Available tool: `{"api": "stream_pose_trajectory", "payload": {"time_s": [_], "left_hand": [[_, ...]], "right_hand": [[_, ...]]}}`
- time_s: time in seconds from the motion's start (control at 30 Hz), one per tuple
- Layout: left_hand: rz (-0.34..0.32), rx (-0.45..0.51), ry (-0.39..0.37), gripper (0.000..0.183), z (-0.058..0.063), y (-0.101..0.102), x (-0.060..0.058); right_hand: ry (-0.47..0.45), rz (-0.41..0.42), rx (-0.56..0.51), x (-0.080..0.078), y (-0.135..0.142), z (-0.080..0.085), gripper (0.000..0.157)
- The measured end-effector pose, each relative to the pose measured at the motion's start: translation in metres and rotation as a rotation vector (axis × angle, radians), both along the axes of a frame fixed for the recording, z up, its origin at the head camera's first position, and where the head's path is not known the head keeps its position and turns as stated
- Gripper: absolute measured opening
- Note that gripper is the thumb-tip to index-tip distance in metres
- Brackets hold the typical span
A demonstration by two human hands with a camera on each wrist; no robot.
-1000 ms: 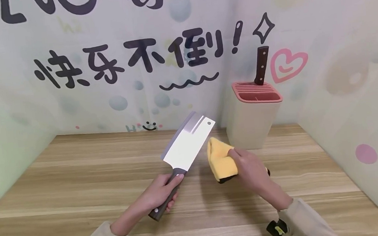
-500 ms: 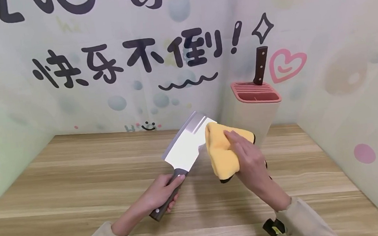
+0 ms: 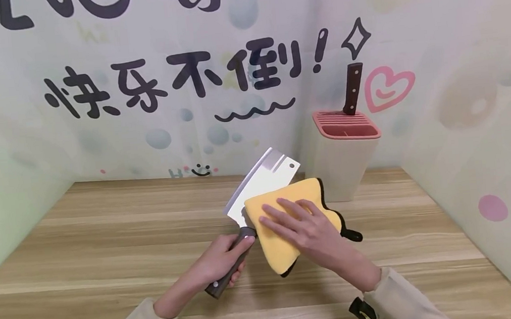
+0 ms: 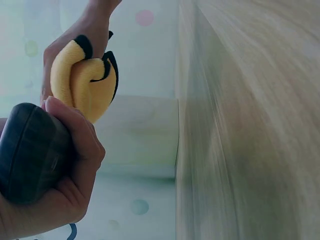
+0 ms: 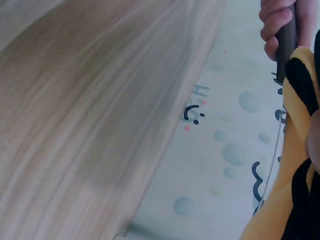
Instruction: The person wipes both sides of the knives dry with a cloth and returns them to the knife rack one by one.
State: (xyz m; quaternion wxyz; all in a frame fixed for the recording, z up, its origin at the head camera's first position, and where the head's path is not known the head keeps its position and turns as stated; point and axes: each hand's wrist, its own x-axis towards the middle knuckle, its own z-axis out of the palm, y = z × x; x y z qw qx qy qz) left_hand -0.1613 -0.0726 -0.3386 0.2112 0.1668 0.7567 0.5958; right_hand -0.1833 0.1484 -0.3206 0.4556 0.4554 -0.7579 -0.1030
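A cleaver with a dark riveted handle is held above the table, its broad blade slanting away to the upper right. My left hand grips the handle, thumb along its top. Over the blade's near part lies a folded yellow cloth with black edging, hiding that part. My right hand holds the cloth against the blade, fingers extended across its upper face. In the right wrist view, a bit of that hand shows between folds of the cloth. The left wrist view shows the handle's butt inside the left hand.
A cream knife block with a red slotted top stands at the back right. Another knife's brown handle sticks up from it. Printed cloth walls border the wooden table at the back and sides.
My right hand has carried the cloth up towards the blade's far end, then left and down along it to near the handle. The left hand's grip stays the same; the cleaver has shifted slightly right.
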Motion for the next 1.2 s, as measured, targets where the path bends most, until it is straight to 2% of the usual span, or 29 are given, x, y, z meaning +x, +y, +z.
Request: {"api": "stream_pose_trajectory", "payload": {"time_s": [0.2,0.47,0.73,0.93,1.2], "left_hand": [[-0.014,-0.011,0.026,0.043,-0.001,-0.001,0.000],[-0.014,-0.035,0.051,0.042,-0.003,-0.001,-0.001],[-0.024,-0.046,0.088,0.036,-0.002,0.000,0.000],[-0.026,-0.069,0.129,0.031,-0.003,-0.003,0.000],[-0.019,-0.079,0.140,0.026,-0.006,-0.007,0.000]], "right_hand": [[-0.056,-0.028,0.087,0.001,0.000,0.000,0.042],[-0.127,-0.027,0.140,0.004,0.001,0.002,0.043],[-0.129,-0.063,0.182,0.008,-0.002,0.007,0.044],[-0.114,-0.076,0.192,0.009,-0.002,0.008,0.050],[-0.125,-0.104,0.157,0.003,0.001,0.011,0.050]]}}
